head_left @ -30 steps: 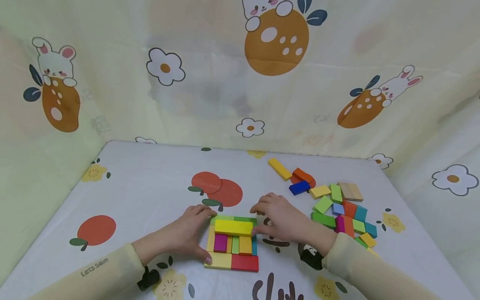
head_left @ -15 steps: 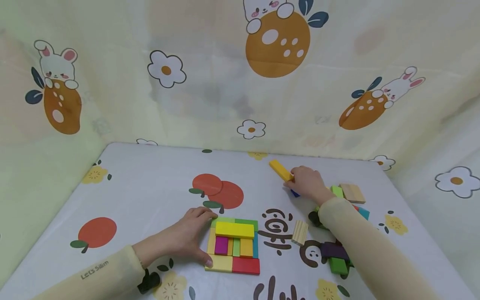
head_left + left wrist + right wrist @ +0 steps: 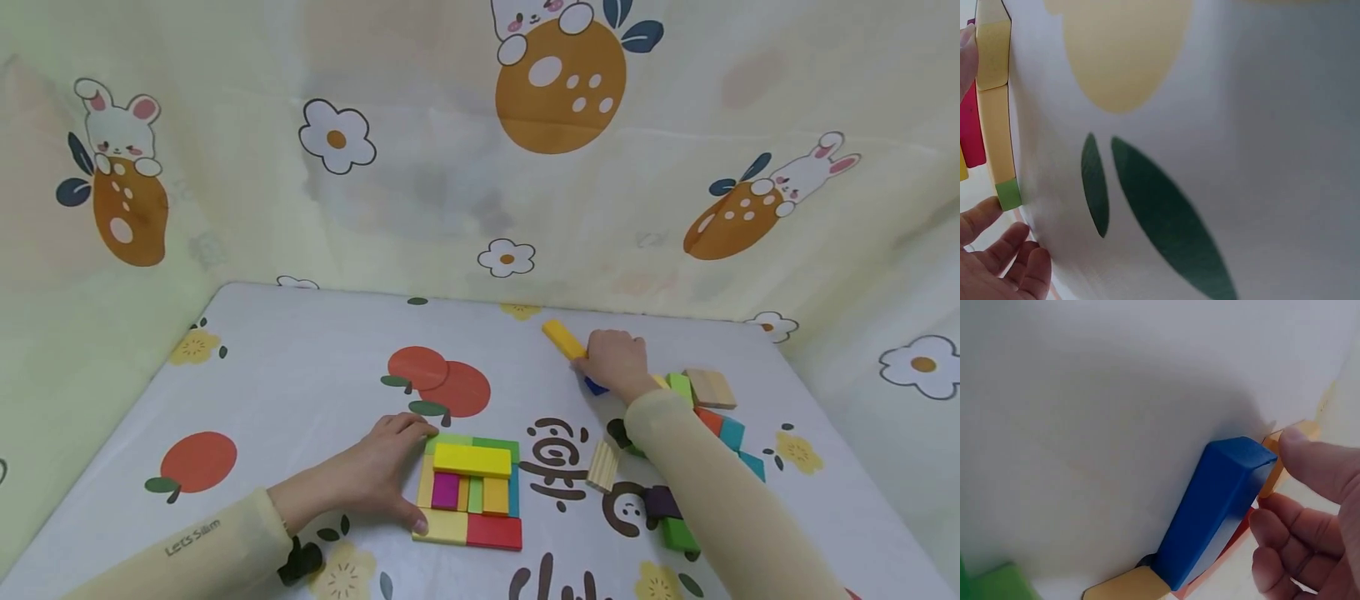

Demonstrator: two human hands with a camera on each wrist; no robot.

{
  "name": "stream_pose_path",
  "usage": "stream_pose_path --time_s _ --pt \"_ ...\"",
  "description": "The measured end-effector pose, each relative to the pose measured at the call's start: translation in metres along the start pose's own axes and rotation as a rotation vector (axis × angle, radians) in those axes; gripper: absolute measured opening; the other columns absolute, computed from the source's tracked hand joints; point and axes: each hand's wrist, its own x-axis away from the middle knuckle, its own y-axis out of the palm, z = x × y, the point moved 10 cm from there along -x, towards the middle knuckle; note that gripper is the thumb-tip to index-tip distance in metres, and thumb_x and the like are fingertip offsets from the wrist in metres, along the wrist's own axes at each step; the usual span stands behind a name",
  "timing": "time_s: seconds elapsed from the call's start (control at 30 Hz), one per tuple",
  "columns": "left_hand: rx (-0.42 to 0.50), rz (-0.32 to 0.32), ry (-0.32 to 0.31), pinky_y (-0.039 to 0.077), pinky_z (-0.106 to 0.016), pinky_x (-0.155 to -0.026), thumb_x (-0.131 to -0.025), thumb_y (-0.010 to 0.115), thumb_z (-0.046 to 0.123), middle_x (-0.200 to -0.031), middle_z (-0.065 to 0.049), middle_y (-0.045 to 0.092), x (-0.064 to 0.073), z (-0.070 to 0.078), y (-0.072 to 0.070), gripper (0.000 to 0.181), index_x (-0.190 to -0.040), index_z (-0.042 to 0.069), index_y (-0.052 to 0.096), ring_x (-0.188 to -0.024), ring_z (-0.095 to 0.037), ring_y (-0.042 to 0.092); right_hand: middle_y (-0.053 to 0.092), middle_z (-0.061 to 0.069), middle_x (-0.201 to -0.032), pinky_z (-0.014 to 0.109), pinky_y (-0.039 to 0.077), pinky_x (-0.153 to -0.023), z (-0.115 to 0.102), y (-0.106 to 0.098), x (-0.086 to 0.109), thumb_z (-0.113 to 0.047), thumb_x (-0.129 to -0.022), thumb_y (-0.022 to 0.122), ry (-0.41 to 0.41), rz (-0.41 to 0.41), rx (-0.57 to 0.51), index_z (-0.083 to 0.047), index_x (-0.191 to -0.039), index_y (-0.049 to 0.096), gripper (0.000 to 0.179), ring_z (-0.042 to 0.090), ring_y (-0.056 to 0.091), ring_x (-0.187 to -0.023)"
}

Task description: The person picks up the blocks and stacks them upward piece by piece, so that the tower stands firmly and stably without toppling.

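My left hand [image 3: 386, 467] rests at the left side of a flat square of coloured blocks. Its thumb touches the pale yellow block [image 3: 441, 526] at the front corner, and its fingers reach the light green block [image 3: 1009, 194] at the back corner. A bright yellow block [image 3: 472, 460] lies across the square over shorter purple, green and orange ones. Far right of it, my right hand [image 3: 617, 362] pinches the near end of an orange-yellow block [image 3: 562, 337] between thumb and fingers. A blue block [image 3: 1213, 512] lies close beside these fingers, with a red block [image 3: 1225, 562] partly hidden behind it.
Several loose blocks lie at the right, partly covered by my right forearm, including plain wood blocks [image 3: 709, 389] and a teal block [image 3: 731, 433]. A ridged wood block [image 3: 602, 467] and a green block [image 3: 678, 535] lie nearer. A printed cloth [image 3: 300, 375] covers the table.
My right hand has moved from the right edge of the block square to the orange-yellow block at the back right, uncovering the ridged wood block. The left hand keeps its place.
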Motion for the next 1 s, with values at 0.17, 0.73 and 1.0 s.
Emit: stream_pose_path --time_s 0.17,0.73,1.0 --pt "-0.003 -0.002 -0.022 0.043 -0.057 -0.115 -0.060 0.097 0.049 -0.151 -0.013 0.045 0.000 -0.001 0.001 0.107 -0.146 0.009 0.048 -0.142 -0.035 0.037 0.071 0.015 -0.101 0.058 0.047 -0.090 -0.021 -0.002 0.014 -0.031 -0.090 0.073 -0.134 0.019 -0.023 -0.001 -0.106 0.073 0.033 0.036 0.059 -0.096" --pt "-0.014 -0.008 -0.049 0.043 -0.057 -0.115 -0.060 0.096 0.050 -0.151 -0.012 0.045 0.000 -0.001 0.002 0.107 -0.146 0.010 0.048 -0.142 -0.034 0.037 0.071 0.005 -0.105 0.041 0.057 -0.089 -0.064 0.012 0.073 -0.025 -0.087 0.082 -0.420 -0.028 -0.117 -0.007 -0.117 0.073 0.036 0.020 0.061 -0.096" --pt "-0.008 -0.004 -0.021 0.043 -0.058 -0.115 -0.060 0.096 0.049 -0.150 -0.014 0.045 0.000 0.001 0.001 0.106 -0.146 0.008 0.048 -0.141 -0.036 0.037 0.073 0.006 -0.107 0.039 0.059 -0.088 -0.061 0.012 0.069 -0.023 -0.088 0.081 -0.447 0.001 -0.162 -0.006 -0.116 0.075 0.033 0.019 0.063 -0.094"
